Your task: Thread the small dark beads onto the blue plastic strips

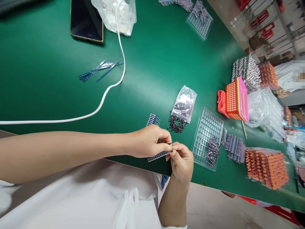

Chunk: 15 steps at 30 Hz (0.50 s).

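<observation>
Near the table's front edge, my left hand [149, 141] pinches one end of a dark segmented strip [159, 156]. My right hand [182, 160] meets it fingertip to fingertip, closed at the strip's right end; any small part between those fingers is too small to tell. Just beyond my left hand lies a row of blue pieces with thin pins [153, 120]. Small dark beads [177, 124] are spilled at the mouth of a clear bag [184, 103]. To the right rests a clear compartment tray [202, 136] with a heap of thin-legged parts [213, 152].
A white cable [105, 95] crosses the green table [147, 73] at left, near loose blue strips [101, 70] and a phone [87, 20]. Orange part stacks [267, 168], an orange and pink basket [234, 99] and plastic bags [264, 108] stand right. Another tray [201, 24] lies at the back.
</observation>
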Each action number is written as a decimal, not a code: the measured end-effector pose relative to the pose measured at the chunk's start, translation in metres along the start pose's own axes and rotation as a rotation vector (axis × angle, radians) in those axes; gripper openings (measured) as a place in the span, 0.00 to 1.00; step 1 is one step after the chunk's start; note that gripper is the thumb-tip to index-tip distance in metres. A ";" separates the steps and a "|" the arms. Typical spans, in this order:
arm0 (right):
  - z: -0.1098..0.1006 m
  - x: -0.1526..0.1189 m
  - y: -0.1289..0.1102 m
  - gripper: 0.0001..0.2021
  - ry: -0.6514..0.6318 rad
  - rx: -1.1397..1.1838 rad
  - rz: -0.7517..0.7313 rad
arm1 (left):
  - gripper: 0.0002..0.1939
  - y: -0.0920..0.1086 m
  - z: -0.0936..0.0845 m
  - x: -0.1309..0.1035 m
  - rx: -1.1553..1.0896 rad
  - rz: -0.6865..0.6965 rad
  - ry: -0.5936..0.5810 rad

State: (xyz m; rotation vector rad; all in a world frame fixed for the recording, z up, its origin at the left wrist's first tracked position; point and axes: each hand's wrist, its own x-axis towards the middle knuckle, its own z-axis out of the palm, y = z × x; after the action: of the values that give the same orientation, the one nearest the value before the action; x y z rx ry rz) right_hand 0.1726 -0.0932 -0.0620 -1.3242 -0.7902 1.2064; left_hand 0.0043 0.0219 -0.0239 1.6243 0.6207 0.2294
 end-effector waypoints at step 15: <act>0.003 -0.002 -0.003 0.08 0.157 -0.098 -0.070 | 0.11 0.000 -0.001 0.000 -0.075 -0.014 0.014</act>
State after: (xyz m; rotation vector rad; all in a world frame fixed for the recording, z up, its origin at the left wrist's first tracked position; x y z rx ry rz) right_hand 0.1693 -0.0937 -0.0583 -1.4406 -0.7838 1.0067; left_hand 0.0034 0.0228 -0.0241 1.5473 0.6265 0.2507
